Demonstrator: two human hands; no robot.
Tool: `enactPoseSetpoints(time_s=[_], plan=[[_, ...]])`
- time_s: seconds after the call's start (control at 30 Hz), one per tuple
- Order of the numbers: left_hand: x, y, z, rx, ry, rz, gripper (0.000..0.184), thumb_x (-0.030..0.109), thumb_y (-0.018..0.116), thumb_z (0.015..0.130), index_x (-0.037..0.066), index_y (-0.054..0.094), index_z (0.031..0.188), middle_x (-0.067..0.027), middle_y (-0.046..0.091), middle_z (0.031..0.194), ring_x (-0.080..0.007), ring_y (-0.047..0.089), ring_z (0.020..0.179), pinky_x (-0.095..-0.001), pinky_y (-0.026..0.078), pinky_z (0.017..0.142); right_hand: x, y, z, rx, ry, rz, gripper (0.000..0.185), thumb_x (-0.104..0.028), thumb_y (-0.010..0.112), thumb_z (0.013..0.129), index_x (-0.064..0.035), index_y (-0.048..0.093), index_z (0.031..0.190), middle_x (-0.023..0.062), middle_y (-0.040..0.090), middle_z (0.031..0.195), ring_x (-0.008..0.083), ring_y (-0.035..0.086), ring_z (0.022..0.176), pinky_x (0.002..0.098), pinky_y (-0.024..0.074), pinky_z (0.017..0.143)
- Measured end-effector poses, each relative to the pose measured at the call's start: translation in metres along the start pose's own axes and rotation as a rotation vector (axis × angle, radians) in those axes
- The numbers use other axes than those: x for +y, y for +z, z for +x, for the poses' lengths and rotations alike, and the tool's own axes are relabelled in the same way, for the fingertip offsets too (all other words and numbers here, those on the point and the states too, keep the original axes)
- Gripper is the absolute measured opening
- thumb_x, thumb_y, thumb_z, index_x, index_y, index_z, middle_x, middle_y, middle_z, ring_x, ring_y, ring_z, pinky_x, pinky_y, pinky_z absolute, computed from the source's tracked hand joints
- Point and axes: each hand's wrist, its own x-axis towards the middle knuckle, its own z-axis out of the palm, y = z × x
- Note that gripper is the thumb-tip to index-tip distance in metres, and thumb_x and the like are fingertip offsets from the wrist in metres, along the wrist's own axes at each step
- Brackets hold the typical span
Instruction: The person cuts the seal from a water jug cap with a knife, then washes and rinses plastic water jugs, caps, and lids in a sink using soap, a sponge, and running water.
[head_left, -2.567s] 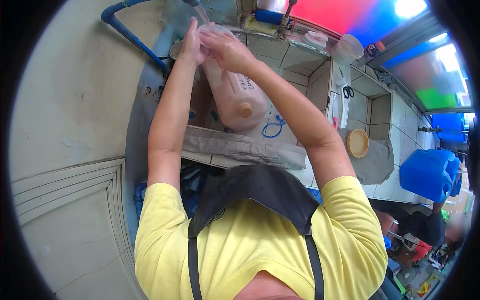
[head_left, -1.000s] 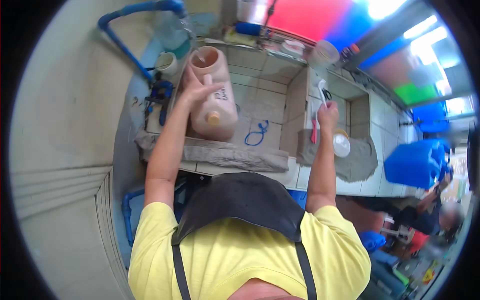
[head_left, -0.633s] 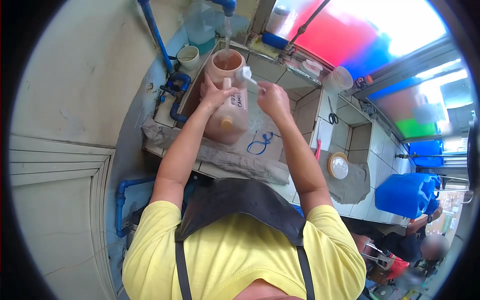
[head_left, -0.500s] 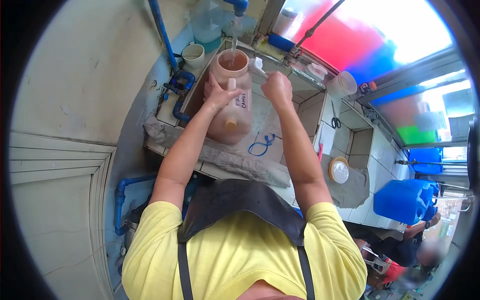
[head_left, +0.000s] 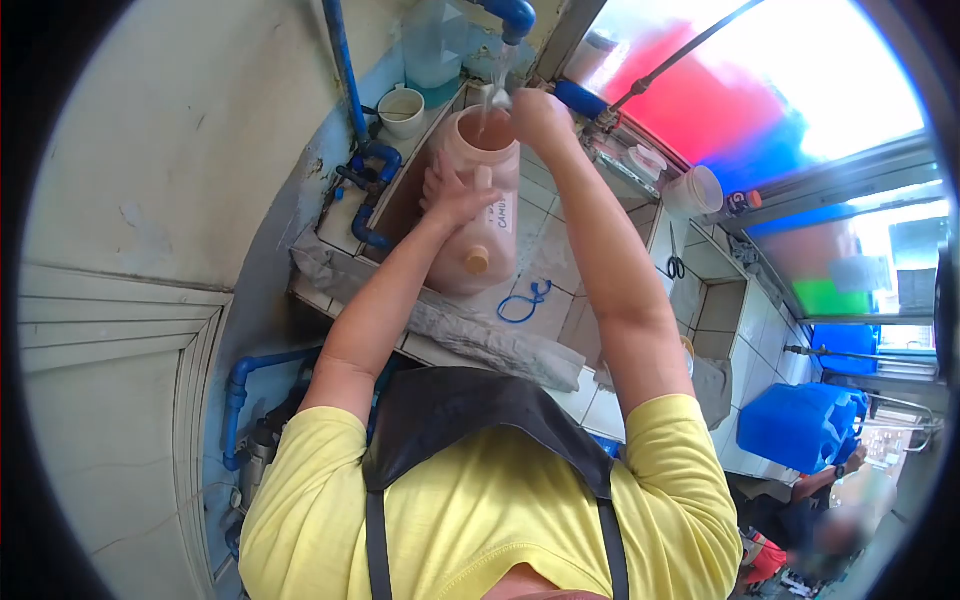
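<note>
A pinkish, translucent plastic container (head_left: 480,232) with a wide round mouth and a tan cap low on its side stands in the tiled sink (head_left: 545,235). My left hand (head_left: 458,200) grips its side beside the small handle, above a label with handwritten letters. Over the far rim, my right hand (head_left: 541,115) is closed on a small white object (head_left: 496,97), held in the water stream (head_left: 500,65). Its kind is unclear through blur and water. Water falls from the blue faucet (head_left: 514,20) into the mouth. A blue looped strap (head_left: 522,302) lies on the sink floor.
A white cup (head_left: 402,112) and a clear jug (head_left: 434,50) stand behind left. Blue pipes (head_left: 370,165) run along the wall. To the right are scissors (head_left: 676,262), a white tub (head_left: 695,192) and a blue jerry can (head_left: 795,428). Another person (head_left: 800,510) is at lower right.
My right hand has moved up and left with the white object, from beside the container's mouth into the falling water. My left hand stays on the container.
</note>
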Motion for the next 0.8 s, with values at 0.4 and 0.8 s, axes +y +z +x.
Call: enactPoseSetpoints(time_s=[0.4, 0.8], plan=[[-0.008, 0.003, 0.001, 0.142, 0.090, -0.088, 0.142, 0.056, 0.087, 0.054, 0.002, 0.004, 0.156, -0.0247, 0.020, 0.158, -0.0380, 0.021, 0.147, -0.0453, 0.023, 0.119, -0.066, -0.021, -0.011, -0.123, -0.431, -0.379, 0.024, -0.018, 0.071, 0.077, -0.0100, 0.076, 0.099, 0.0150, 0.073, 0.102, 0.0314, 0.071, 0.097, 0.0421, 0.0578, 0.081], [-0.011, 0.000, 0.001, 0.094, 0.023, -0.054, 0.145, 0.059, 0.086, 0.053, 0.001, 0.001, 0.156, -0.0261, 0.016, 0.159, -0.0377, 0.019, 0.148, -0.0431, 0.018, 0.121, -0.007, -0.009, -0.009, 0.042, -0.439, -0.605, 0.018, -0.020, 0.071, 0.080, -0.0103, 0.076, 0.094, 0.0095, 0.074, 0.097, 0.0261, 0.071, 0.096, 0.0376, 0.0577, 0.075]])
